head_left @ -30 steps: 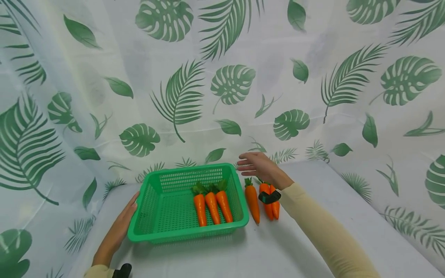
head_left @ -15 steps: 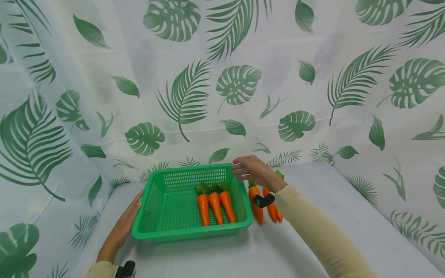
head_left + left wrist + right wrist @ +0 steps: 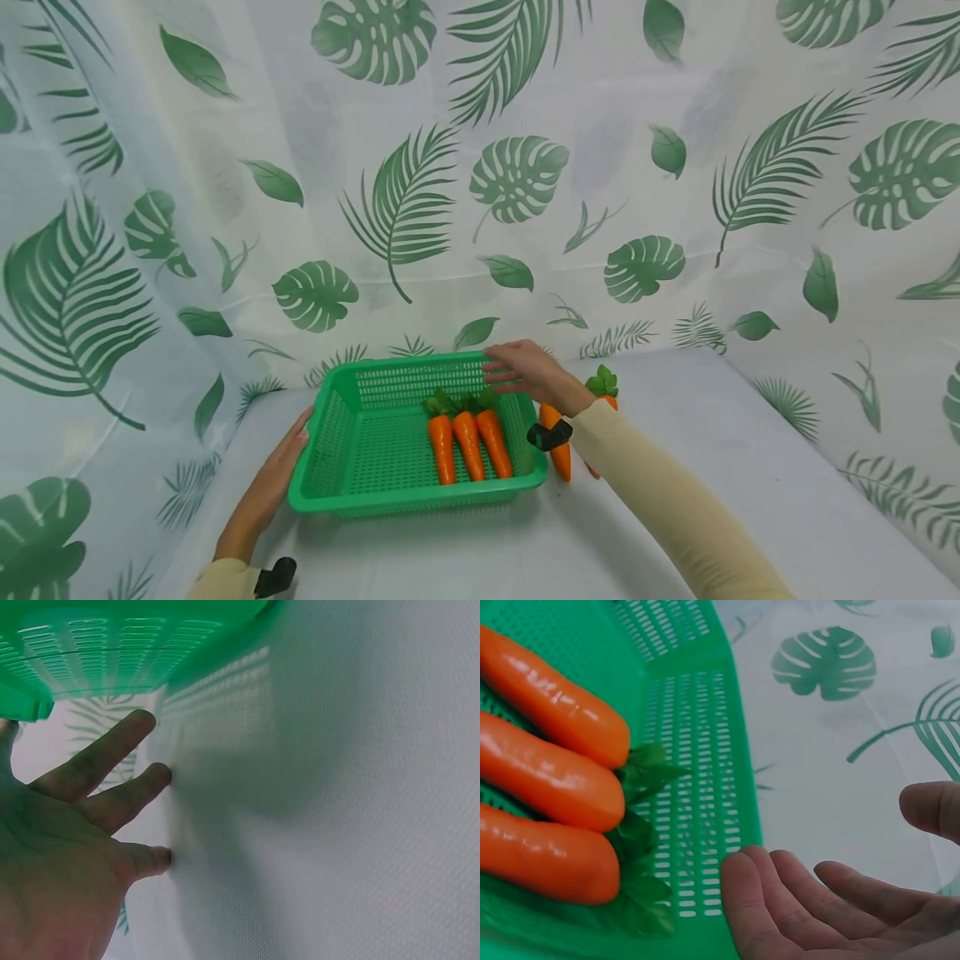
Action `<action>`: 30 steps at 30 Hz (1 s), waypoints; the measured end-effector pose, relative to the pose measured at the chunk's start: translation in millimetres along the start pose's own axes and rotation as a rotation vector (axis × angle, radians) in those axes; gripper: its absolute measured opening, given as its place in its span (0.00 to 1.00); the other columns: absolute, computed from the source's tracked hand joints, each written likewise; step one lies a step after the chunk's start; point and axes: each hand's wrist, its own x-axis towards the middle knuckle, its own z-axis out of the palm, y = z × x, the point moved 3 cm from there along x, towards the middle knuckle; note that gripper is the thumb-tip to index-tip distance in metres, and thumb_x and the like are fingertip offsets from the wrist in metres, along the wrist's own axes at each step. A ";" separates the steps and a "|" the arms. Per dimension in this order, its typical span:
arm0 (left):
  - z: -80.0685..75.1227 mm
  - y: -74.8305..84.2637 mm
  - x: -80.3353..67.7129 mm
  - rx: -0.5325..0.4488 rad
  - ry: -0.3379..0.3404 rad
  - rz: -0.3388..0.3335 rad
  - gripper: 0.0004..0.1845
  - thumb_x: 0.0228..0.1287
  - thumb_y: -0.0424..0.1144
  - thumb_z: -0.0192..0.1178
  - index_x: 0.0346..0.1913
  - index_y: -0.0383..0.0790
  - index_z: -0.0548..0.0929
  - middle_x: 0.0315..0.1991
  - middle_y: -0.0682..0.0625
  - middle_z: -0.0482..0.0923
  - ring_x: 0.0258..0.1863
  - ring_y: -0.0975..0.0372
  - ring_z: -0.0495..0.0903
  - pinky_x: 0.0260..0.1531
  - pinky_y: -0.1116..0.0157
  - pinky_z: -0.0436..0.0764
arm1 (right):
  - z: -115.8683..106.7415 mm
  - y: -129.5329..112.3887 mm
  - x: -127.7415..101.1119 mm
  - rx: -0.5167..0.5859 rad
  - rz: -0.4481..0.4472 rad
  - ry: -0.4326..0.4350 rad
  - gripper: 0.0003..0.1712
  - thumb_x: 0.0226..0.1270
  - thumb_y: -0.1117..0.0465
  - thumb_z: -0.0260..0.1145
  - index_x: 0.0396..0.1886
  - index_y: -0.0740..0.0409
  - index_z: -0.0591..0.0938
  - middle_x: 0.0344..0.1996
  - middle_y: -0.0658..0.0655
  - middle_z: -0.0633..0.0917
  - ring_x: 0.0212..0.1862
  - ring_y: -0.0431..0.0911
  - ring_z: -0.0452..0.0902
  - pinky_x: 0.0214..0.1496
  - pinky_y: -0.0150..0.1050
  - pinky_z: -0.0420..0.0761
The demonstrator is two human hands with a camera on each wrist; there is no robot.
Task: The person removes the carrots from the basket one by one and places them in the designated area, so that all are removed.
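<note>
A green plastic basket with slatted walls stands on the white table. Three orange carrots with leafy tops lie side by side in its right half. My left hand is at the basket's left side, its fingers spread below the wall in the left wrist view. Over the far right corner of the basket is my right hand, holding nothing; its fingers overlap the rim in the right wrist view, thumb well apart. Right of the basket lies another carrot, partly hidden by my right wrist.
Further right, green carrot leaves show beyond my right forearm, which hides most of what lies there. A white cloth printed with green leaves hangs behind the table and along both sides.
My right hand has moved left, from above the loose carrots to over the basket's far right corner. My left hand stays at the basket's left side. The view has shifted slightly.
</note>
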 end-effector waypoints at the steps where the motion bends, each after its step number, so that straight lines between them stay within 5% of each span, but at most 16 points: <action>1: 0.2 -0.3 0.1 -0.002 0.002 0.000 0.36 0.90 0.59 0.32 0.89 0.47 0.42 0.88 0.43 0.36 0.85 0.42 0.33 0.77 0.31 0.39 | 2.0 0.5 1.3 -0.006 -0.002 0.000 0.34 0.86 0.55 0.60 0.78 0.75 0.67 0.71 0.77 0.74 0.71 0.68 0.74 0.72 0.60 0.75; 12: 0.6 -0.7 -2.2 0.006 0.019 0.009 0.36 0.90 0.59 0.33 0.89 0.47 0.44 0.88 0.43 0.38 0.86 0.43 0.35 0.78 0.32 0.40 | 31.3 10.6 15.4 -0.164 -0.066 -0.014 0.40 0.81 0.47 0.68 0.76 0.73 0.71 0.71 0.73 0.76 0.70 0.68 0.75 0.70 0.61 0.77; 30: 1.0 -2.6 0.1 -0.030 0.027 0.024 0.35 0.91 0.56 0.33 0.89 0.46 0.45 0.88 0.43 0.40 0.86 0.44 0.37 0.79 0.35 0.41 | 67.4 28.6 31.3 -0.266 0.014 -0.064 0.43 0.76 0.54 0.75 0.79 0.72 0.68 0.69 0.70 0.78 0.63 0.63 0.83 0.65 0.54 0.83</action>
